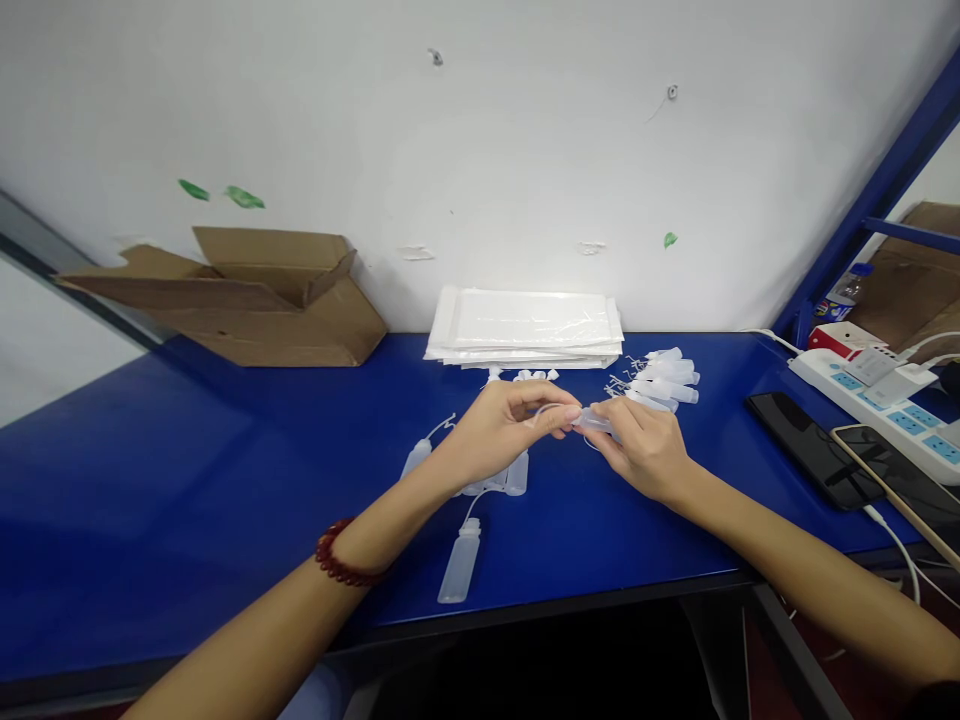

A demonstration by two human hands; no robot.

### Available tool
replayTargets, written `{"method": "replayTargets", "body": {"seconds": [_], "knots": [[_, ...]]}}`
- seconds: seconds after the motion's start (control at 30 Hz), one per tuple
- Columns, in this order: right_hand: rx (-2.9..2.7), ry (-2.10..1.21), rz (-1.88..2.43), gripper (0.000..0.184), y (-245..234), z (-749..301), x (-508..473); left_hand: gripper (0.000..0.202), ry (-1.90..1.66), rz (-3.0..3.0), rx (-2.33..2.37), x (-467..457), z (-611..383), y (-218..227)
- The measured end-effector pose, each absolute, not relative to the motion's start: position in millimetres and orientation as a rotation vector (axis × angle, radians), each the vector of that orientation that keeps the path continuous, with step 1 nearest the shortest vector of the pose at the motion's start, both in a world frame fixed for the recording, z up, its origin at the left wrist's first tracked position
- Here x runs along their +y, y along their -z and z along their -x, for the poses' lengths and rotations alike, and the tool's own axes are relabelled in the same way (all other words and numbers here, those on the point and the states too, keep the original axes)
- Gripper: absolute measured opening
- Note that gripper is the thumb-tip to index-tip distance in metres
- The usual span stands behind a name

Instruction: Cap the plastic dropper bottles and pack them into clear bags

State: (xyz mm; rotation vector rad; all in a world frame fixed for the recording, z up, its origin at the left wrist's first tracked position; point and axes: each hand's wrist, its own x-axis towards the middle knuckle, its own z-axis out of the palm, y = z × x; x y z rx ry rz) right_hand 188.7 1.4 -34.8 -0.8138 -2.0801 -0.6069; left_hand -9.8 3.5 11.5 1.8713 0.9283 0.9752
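Note:
Over the blue table, my right hand [641, 445] grips the body of a small translucent plastic bottle [598, 420]. The fingers of my left hand [517, 420] pinch the neck end of that bottle, where a thin white tube or cord curves; my fingertips hide the exact part. One similar bottle [460, 562] lies near the front edge with a thin strand at its neck. Another bottle [417, 457] and several more lie partly behind my left hand and forearm. Several white caps [534, 376] sit just beyond my hands.
A pile of similar bottles [664, 380] lies right of centre. Flat white packets [525, 328] are stacked against the wall. An open cardboard box [270, 310] stands back left. Two phones [814, 450], a power strip [885, 400] and cables occupy the right side.

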Motion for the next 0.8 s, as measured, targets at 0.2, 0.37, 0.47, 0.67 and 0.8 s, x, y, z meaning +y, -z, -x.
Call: {"method": "replayTargets", "body": {"seconds": [0.2,0.37,0.47,0.67,0.8], "knots": [[-2.084,0.643,0.786,0.027,33.7,-188.7,0.3,0.037,-0.747,-1.708,0.99,6.2,11.8,-15.7],[-2.093,0.631,0.783,0.027,33.8,-189.5,0.8,0.035,-0.739,-1.763,0.987,4.2,12.5,-17.2],[-2.132,0.564,0.772,0.028,33.2,-191.6,2.3,0.028,-0.768,-1.916,0.977,2.0,13.1,-14.2],[-2.296,0.209,0.814,0.03,29.5,-199.2,8.0,0.023,-0.805,-2.185,0.951,3.2,11.4,2.0],[-2.324,-0.146,0.982,0.027,21.9,-201.6,9.8,0.023,-0.88,-2.45,0.937,3.5,9.1,7.6]]}}
